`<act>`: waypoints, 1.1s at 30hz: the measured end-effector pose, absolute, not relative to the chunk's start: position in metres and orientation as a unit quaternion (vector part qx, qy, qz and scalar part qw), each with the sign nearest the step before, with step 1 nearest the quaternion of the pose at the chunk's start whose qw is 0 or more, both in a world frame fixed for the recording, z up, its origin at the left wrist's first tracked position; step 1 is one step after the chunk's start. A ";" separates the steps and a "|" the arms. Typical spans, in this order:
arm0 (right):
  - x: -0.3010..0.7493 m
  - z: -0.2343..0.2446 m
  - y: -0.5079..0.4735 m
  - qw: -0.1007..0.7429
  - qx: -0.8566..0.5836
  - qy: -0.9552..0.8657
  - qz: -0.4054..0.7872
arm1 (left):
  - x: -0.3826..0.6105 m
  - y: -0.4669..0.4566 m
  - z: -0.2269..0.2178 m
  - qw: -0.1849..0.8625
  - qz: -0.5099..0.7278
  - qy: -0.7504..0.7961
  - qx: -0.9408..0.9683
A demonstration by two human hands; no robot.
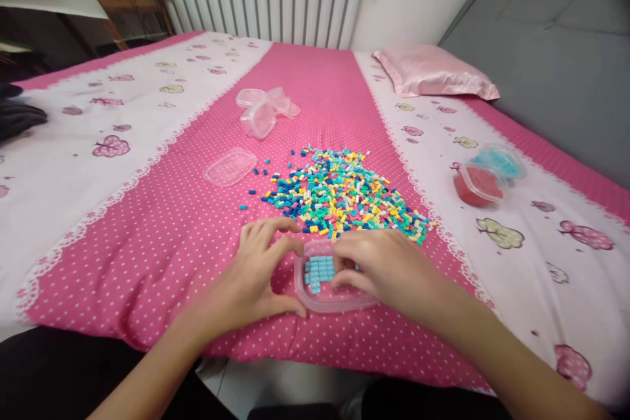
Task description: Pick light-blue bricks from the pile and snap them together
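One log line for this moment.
left hand: holds clear tub | right hand: fingers in tub on blue bricks | mixed brick pile behind

The left forearm [162, 367] and right forearm [502, 354], both bare, reach forward from the lower edge and angle in toward each other. The left hand [258, 279] lies palm down, its thumb [288, 305] stretched to the right and its fingers [275, 226] curved above it in a loose C. The right hand [388, 269] is arched knuckles up, its fingers [344, 251] curled down and leftward with tips bunched together.
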State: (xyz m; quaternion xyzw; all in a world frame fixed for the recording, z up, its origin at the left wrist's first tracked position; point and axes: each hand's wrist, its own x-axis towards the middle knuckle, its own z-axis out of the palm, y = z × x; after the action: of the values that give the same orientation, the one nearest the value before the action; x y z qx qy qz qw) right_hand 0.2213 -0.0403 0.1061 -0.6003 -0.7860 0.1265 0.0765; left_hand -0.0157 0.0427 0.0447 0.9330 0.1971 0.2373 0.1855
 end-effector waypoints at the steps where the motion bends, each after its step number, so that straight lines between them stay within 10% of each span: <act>1: 0.229 0.106 -0.045 0.142 -0.603 -0.770 0.150 | -0.016 0.043 0.041 0.205 0.237 0.202 0.928; 9: 0.244 0.026 -0.095 0.498 -0.650 -0.573 0.033 | -0.004 0.026 0.028 0.296 0.216 0.230 0.902; 33: 0.229 -0.029 -0.098 0.539 -0.660 -0.520 0.061 | -0.023 0.036 0.043 0.306 0.148 0.217 0.915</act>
State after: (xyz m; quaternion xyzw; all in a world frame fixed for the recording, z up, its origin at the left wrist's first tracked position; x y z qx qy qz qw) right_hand 0.2293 -0.0979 -0.0292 -0.6596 -0.5203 0.0607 0.5390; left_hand -0.0235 0.0356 0.0430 0.9150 0.2171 0.1485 0.3060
